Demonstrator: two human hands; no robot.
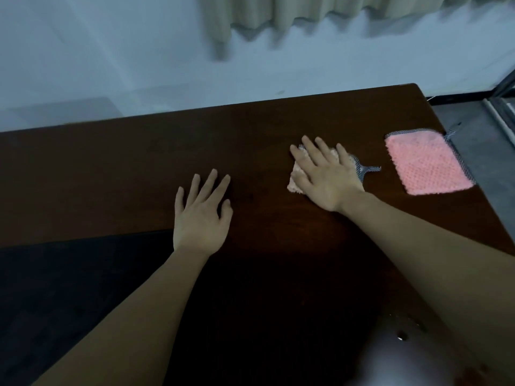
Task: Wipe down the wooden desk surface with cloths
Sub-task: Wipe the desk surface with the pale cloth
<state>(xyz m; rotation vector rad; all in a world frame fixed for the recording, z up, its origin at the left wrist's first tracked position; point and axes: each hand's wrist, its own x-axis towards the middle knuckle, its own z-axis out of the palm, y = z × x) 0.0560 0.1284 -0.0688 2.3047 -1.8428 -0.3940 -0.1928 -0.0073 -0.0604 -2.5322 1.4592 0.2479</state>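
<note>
My right hand (324, 174) lies flat, fingers straight and slightly fanned, pressing a pale peach cloth (296, 183) onto the dark wooden desk (139, 162), right of centre. My left hand (202, 211) rests on the bare wood beside it, fingers spread and relaxed, holding nothing. A second cloth, the pink one (426, 161), lies unfolded near the desk's right edge, well apart from both hands.

The risks, as I judge them: the cloth under my palm is bunched smaller than my hand, so a hard push could let it roll or slip out and leave my skin dragging across the wood instead. A wide sweep to the right could catch the pink cloth and nudge it over the edge, where its grey loop (452, 132) already hangs out past the corner. The peach cloth's own grey hanging loop (369, 169) trails out to the right and could snag or fold under.

Both cloths look plush and nubby, a soft looped pile trimmed in grey patterned binding; the pink one is a neat rectangle, the peach one a crumpled wad. The desk is smooth, dark reddish-brown, with a faint sheen and a clipped far-right corner. Behind it stand a pale wall (111, 51) and the hem of a beige curtain (278, 15).
</note>
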